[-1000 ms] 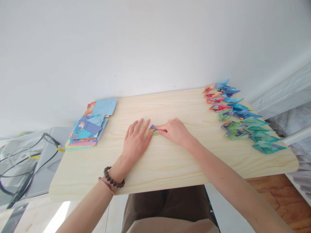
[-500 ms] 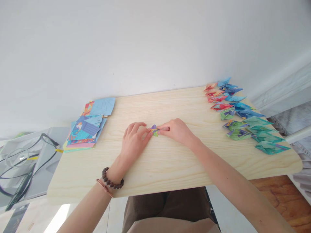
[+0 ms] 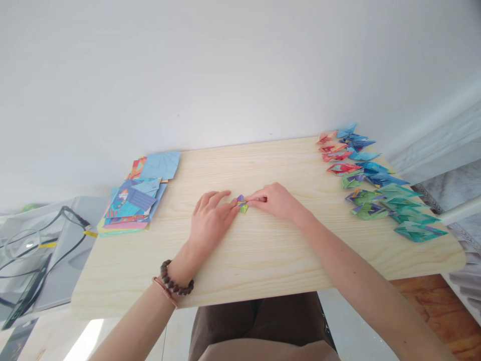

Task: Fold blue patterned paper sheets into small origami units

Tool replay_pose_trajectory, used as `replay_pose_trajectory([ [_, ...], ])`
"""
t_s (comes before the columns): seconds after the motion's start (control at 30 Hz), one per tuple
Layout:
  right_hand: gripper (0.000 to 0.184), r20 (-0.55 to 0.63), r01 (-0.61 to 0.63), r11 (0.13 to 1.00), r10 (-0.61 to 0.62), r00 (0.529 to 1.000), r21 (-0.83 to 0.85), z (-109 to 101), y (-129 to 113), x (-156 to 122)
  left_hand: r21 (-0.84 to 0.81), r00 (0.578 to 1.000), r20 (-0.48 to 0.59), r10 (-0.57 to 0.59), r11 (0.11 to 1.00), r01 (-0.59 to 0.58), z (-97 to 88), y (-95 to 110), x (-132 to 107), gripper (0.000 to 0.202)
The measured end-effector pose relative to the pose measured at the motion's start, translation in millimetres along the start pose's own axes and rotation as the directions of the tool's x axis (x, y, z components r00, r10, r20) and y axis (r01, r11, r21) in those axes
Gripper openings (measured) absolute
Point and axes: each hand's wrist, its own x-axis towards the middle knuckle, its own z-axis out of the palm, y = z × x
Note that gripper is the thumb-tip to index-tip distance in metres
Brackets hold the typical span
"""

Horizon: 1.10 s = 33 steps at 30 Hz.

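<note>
A small folded paper piece (image 3: 242,204), purple, yellow and green, is at the middle of the table between my two hands. My left hand (image 3: 211,215) pinches its left side between thumb and index finger, the other fingers spread above the wood. From the other side, my right hand (image 3: 276,203) pinches its right edge with thumb and forefinger, the remaining fingers curled in. The fingertips cover both ends of the paper, so its full shape is partly hidden.
Folded paper boat-like shapes (image 3: 408,201) stand in rows at the table's right side. Paper sheets (image 3: 160,165) are piled at the left. A grey box with cables (image 3: 63,260) adjoins the left edge; a white wall (image 3: 240,75) rises behind the wooden table (image 3: 263,265).
Both hands still pinch the folded paper, which sits slightly further right in view. The left index finger looks a little straighter; the whole view has shifted slightly.
</note>
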Motion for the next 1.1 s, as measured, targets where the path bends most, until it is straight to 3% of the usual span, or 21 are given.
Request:
replay_pose_trajectory([
  [0.23, 0.020, -0.057, -0.008, 0.993, 0.015, 0.998, 0.122, 6.5, 10.9, 2.0, -0.016, 0.999, -0.022, -0.031, 0.999, 0.030, 2.4, 0.2, 1.3, 0.022],
  [0.63, 0.018, -0.056, 0.092, 0.991, -0.087, 0.995, 0.099, 6.7, 16.8, 1.2, -0.176, 0.997, 0.040, -0.065, 0.982, 0.071, 4.9, -12.1, 3.7, 0.021],
  [0.87, 0.016, -0.065, 0.083, 0.997, -0.083, 0.994, -0.005, 5.9, 11.3, 2.2, -0.149, 0.997, 0.056, -0.053, 0.987, 0.061, 4.1, -11.3, 5.4, 0.020],
  [1.1, 0.017, -0.097, 0.054, 0.988, -0.040, 0.994, 0.141, 9.8, 15.5, 0.8, -0.205, 1.000, -0.006, -0.012, 0.979, 0.010, 5.4, -12.9, 4.3, 0.021],
])
